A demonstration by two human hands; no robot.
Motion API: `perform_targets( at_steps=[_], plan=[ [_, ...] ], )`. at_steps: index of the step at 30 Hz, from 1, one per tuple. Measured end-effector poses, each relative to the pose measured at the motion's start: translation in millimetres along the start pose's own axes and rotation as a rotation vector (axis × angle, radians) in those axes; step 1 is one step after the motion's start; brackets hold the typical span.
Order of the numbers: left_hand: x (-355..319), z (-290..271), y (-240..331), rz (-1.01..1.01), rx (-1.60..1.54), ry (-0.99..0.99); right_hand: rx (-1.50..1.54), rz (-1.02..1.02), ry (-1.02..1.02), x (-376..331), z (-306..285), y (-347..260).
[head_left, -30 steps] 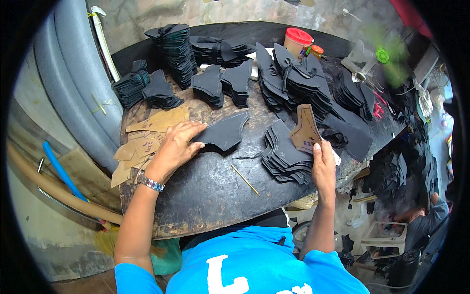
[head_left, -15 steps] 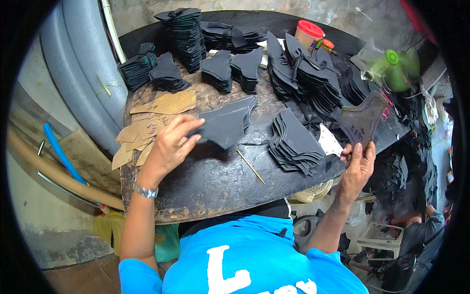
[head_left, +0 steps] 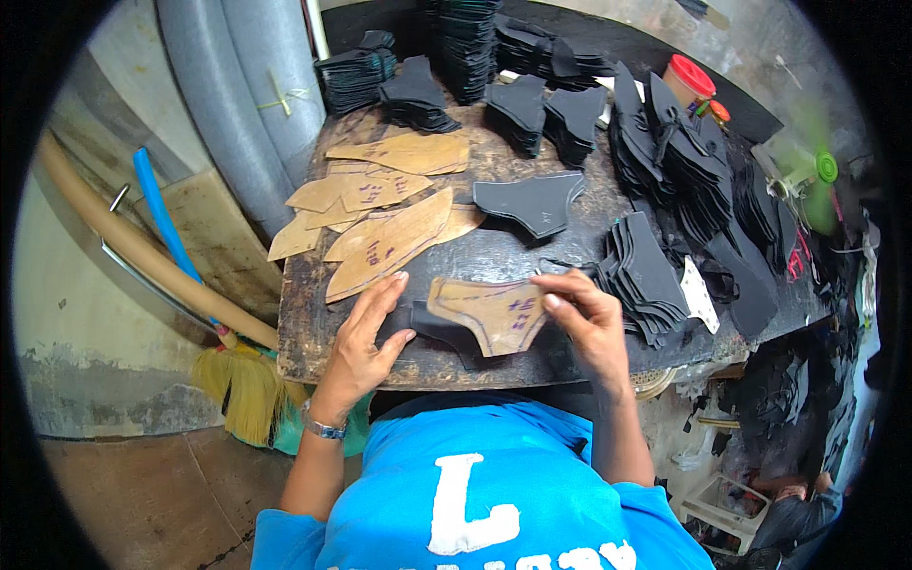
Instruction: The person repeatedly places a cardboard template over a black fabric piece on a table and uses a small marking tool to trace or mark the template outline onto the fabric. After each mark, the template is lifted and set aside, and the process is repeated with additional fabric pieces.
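A tan cardboard template [head_left: 487, 312] lies flat on a black cut sheet piece [head_left: 439, 332] near the front edge of the dark worktable [head_left: 313, 353]. My left hand [head_left: 367, 342] presses on the black piece at the template's left end, fingers spread. At the template's right end my right hand [head_left: 587, 321] pinches its edge. A single black cut piece [head_left: 532, 202] lies farther back in the middle. A fanned stack of black pieces [head_left: 646, 275] sits just right of my right hand.
Several tan templates [head_left: 380, 204] spread over the table's left part. Stacks of black cut pieces [head_left: 518, 114] crowd the back and right. A red-lidded pot [head_left: 686, 80] stands far right. A broom [head_left: 242, 380], blue pipe [head_left: 161, 211] and grey foam rolls [head_left: 242, 85] lean at the left.
My view has moved closer to the table. A tan template now lies on a black piece at the front edge, with both my hands on it; earlier my left hand touched the black piece farther back.
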State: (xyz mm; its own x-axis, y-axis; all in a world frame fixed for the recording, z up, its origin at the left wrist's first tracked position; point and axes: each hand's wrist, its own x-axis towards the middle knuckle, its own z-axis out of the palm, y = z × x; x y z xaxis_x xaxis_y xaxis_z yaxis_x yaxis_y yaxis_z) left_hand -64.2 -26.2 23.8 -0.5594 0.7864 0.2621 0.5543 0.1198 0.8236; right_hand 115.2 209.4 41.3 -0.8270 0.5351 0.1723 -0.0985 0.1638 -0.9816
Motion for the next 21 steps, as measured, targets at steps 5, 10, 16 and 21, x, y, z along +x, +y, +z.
perform_targets(
  at_steps=[5, 10, 16, 21],
  plan=[
    [-6, 4, 0, -0.022, 0.122, 0.017, -0.365, -0.011, -0.076, 9, 21, 14],
    [-2, 6, -1, 0.024, 0.133, 0.020, -0.618, -0.169, -0.064, 4, 28, 15],
    [-2, 10, -1, 0.028, 0.161, 0.045, -0.671, -0.231, -0.038, 1, 36, 16],
    [-2, 13, -1, 0.021, 0.220, 0.051, -0.672, -0.243, -0.043, -1, 36, 18]
  ],
)
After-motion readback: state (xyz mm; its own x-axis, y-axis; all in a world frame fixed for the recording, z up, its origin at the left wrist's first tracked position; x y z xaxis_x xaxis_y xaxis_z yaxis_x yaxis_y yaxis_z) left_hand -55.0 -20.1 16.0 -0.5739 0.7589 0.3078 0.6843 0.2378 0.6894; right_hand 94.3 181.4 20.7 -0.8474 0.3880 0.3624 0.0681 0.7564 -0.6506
